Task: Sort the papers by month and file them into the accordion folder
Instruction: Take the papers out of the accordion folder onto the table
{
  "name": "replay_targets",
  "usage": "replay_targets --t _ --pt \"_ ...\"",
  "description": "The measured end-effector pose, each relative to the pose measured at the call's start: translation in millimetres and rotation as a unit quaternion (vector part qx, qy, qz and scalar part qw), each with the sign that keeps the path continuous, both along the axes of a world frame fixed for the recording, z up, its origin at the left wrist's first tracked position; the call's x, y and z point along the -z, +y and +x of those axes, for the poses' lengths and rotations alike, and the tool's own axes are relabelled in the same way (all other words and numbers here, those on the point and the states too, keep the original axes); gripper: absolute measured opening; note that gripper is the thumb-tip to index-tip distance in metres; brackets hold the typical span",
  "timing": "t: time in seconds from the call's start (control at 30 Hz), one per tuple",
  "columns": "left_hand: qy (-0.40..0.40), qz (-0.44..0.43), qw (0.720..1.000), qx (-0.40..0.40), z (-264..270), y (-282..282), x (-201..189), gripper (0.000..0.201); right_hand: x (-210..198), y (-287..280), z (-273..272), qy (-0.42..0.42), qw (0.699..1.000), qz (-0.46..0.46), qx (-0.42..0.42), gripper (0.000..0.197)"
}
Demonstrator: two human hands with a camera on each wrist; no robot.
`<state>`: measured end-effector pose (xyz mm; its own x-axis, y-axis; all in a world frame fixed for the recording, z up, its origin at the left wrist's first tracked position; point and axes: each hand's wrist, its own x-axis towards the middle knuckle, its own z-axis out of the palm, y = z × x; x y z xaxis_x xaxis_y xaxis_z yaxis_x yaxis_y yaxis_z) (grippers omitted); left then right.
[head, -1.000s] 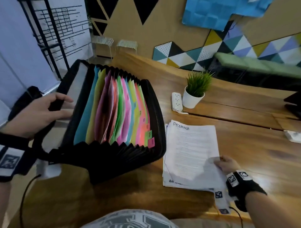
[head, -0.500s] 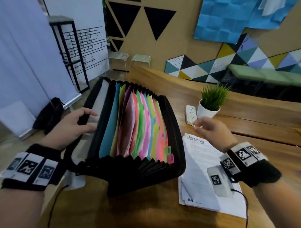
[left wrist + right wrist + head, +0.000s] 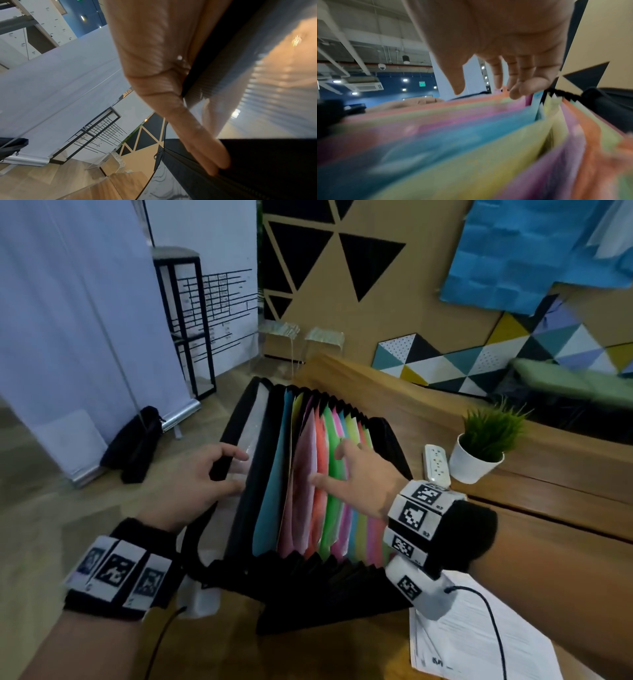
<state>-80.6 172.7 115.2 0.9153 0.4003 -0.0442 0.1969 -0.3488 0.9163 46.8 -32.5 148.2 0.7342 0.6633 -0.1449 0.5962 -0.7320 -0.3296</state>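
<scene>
Wooden table [image 3: 548, 529] carries black accordion folder [image 3: 308, 587], fanned wide at left end, coloured dividers [image 3: 329, 474] upright. Paper stack [image 3: 479, 648] stays flat on table beside folder's near right corner. Right hand [image 3: 356, 474] has left stack since a second ago, now over dividers, fingers spread, fingertips seemingly brushing top edges; blur hides contact. Left hand [image 3: 202, 477] still grips folder's left flap.

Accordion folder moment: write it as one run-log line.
left hand grips folder edge | right hand open over dividers | papers on table
</scene>
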Motion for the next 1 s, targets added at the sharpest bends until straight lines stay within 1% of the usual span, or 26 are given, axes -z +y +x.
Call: replay_targets --t 0.03,0.1,0.17,0.27,0.3,0.33,0.37,0.4,0.43,0.47,0.5,0.57,0.63,0.7,0.77,0.83,0.87,0.93,1.0 --pt "0.0 -0.01 1.0 0.001 0 2 1 0.042 -3 3 0 0.003 1.0 0.002 -0.014 0.061" --pt "-0.004 -0.023 1.0 0.003 -1 2 -1 0.037 -8 6 1 0.01 0.998 -0.047 -0.04 0.059" --pt "-0.006 -0.025 1.0 0.006 0 3 -1 0.033 -8 8 3 0.019 0.995 -0.092 -0.039 0.058" --pt "-0.015 -0.03 0.999 0.012 4 6 8 0.034 -5 14 10 0.011 0.991 -0.127 -0.031 0.055" --pt "-0.015 -0.027 0.999 0.015 4 5 10 0.033 -3 18 12 0.021 0.99 -0.134 -0.027 0.057" --pt "-0.014 -0.022 1.0 0.017 5 5 12 0.032 1 21 13 0.043 0.989 -0.139 -0.017 0.062" --pt "-0.013 -0.02 1.0 0.019 6 4 12 0.032 6 24 15 0.075 0.987 -0.141 -0.006 0.062" --pt "-0.012 -0.024 0.999 0.021 7 3 12 0.032 12 25 16 0.113 0.985 -0.132 0.001 0.057" --pt "-0.012 -0.029 0.999 0.022 8 1 12 0.032 17 26 16 0.141 0.982 -0.125 0.001 0.045" --pt "-0.017 -0.03 0.999 0.024 9 0 14 0.033 22 26 17 0.144 0.981 -0.131 -0.009 0.034" --pt "-0.022 -0.03 0.999 0.024 10 -1 14 0.033 25 25 19 0.135 0.98 -0.145 -0.016 0.031" --pt "-0.034 -0.035 0.998 0.026 12 -2 15 0.033 21 23 20 0.109 0.983 -0.147 -0.005 0.031" --pt "-0.038 -0.047 0.998 0.031 12 -1 14 0.033 6 14 23 0.095 0.989 -0.11 0.024 0.022" --pt "-0.037 -0.046 0.998 0.033 11 2 14 0.033 -19 -5 25 0.141 0.986 -0.008 0.091 0.004" --pt "-0.035 -0.042 0.998 0.029 10 5 14 0.033 -43 -38 28 0.173 0.97 0.103 0.135 0.004" --pt "-0.042 -0.048 0.998 0.026 8 8 15 0.035 -56 -76 33 0.141 0.965 0.163 0.149 0.007" --pt "-0.046 -0.047 0.997 0.026 7 9 15 0.036 -56 -98 36 0.123 0.962 0.185 0.159 0.006" --pt "-0.049 -0.046 0.997 0.03 4 7 12 0.04 -46 -140 39 0.128 0.941 0.228 0.214 0.005" --pt "-0.06 -0.071 0.995 0.031 4 2 10 0.041 -27 -181 37 0.133 0.924 0.236 0.27 0.006"
